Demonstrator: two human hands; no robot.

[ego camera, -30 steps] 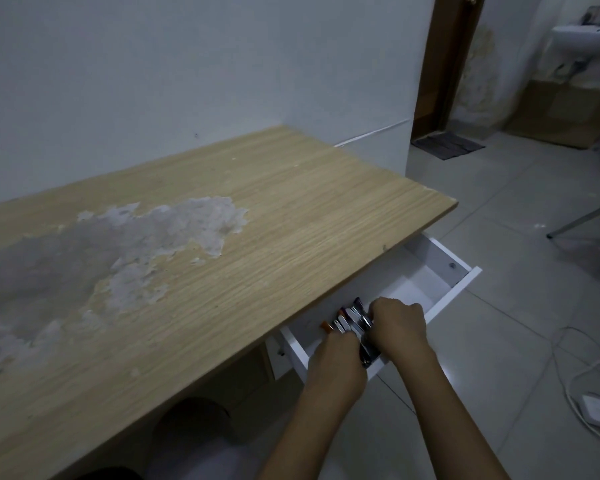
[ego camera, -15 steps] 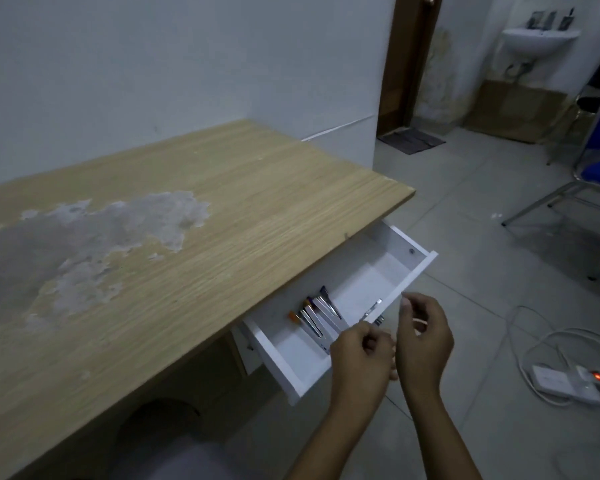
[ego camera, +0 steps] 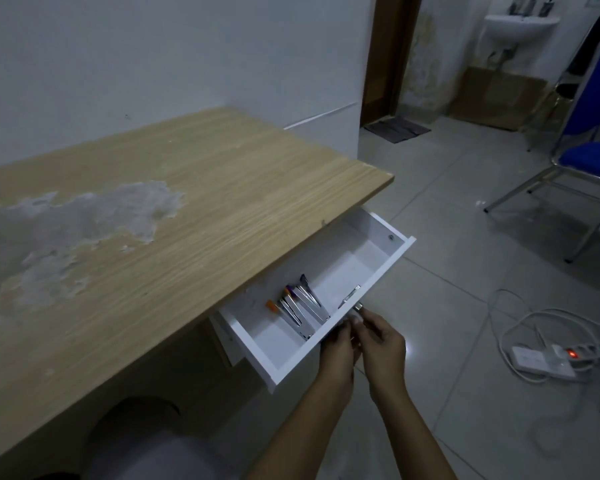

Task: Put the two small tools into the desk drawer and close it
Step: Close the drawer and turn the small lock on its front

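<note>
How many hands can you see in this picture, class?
2. The left hand and right hand are side by side at the front of the open drawer. No other is visible.

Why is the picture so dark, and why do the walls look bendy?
Head view: the room is dim, so the desk and both hands look grey and grainy; a soft glare spot shines on the floor tile; the power strip's red light glows brightest; the wide lens bends the doorframe and chair near the edges.
</note>
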